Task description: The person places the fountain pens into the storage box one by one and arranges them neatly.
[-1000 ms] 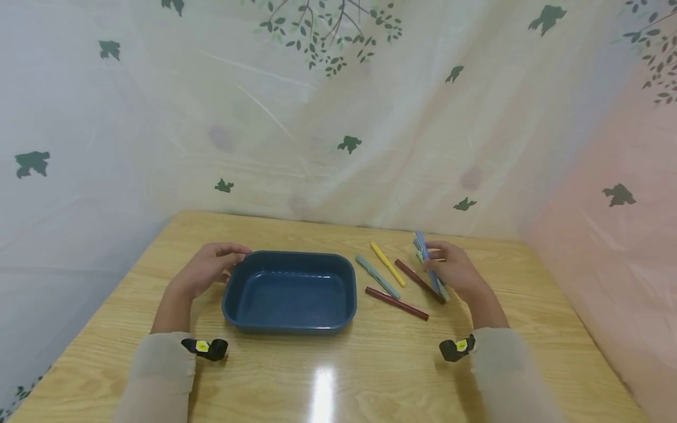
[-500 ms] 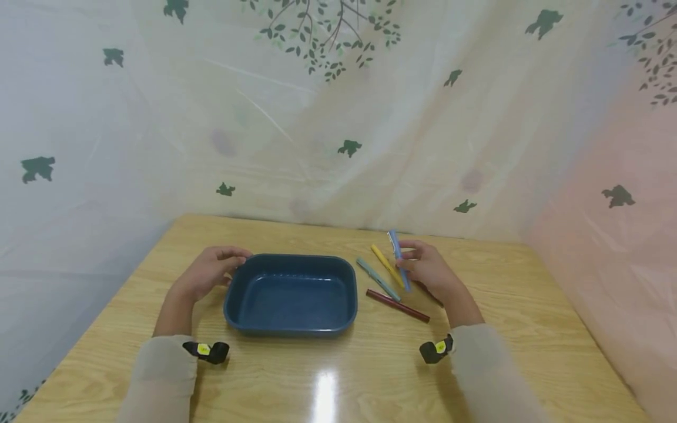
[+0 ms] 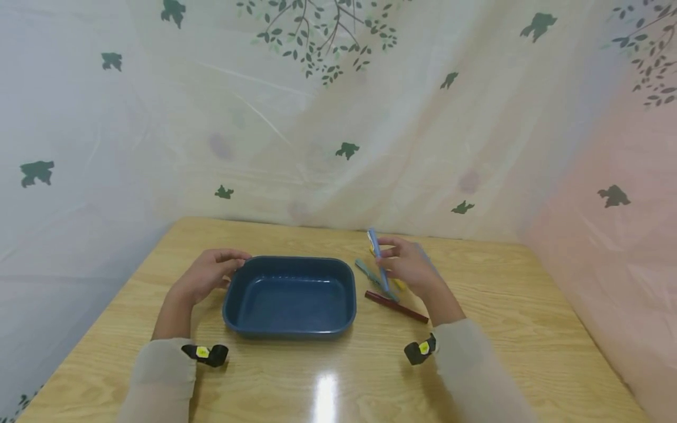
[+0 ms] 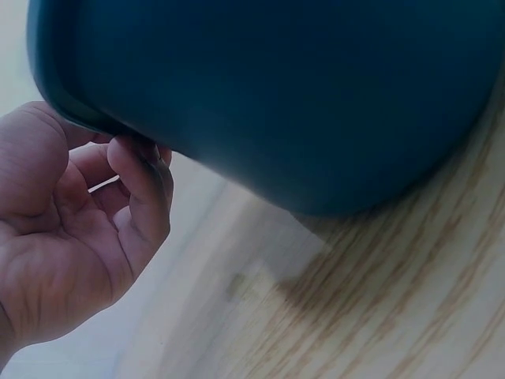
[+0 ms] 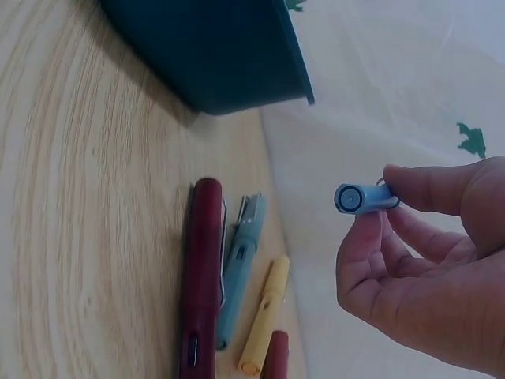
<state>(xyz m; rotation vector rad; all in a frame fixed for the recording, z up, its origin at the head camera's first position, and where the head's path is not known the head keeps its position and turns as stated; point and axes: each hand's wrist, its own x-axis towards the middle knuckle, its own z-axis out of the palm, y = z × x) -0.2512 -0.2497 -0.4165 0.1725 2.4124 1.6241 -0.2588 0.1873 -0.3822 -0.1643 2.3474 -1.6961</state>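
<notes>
My left hand [image 3: 208,273] grips the left rim of a dark blue rectangular dish [image 3: 296,332], its fingers pinching the edge in the left wrist view. My right hand [image 3: 409,267] pinches a light blue pen [image 5: 367,197] between thumb and fingertips, raised above the table to the right of the dish. Below it lie a maroon pen [image 3: 396,306], a teal pen [image 3: 364,268] and a yellow pen [image 5: 267,316]. The hand covers most of the yellow one in the head view. A second maroon pen [image 5: 276,359] shows only its end in the right wrist view.
The wooden table [image 3: 529,329] meets a pale hanging sheet [image 3: 296,153] printed with leaves and birds at its back edge. Black wrist cameras sit at both cuffs. A faint blue streak shows behind my right hand; I cannot tell what it is.
My right hand has moved left with the light blue pen, from the right end of the loose pens to above the teal and yellow ones. The left hand stays on the dish.
</notes>
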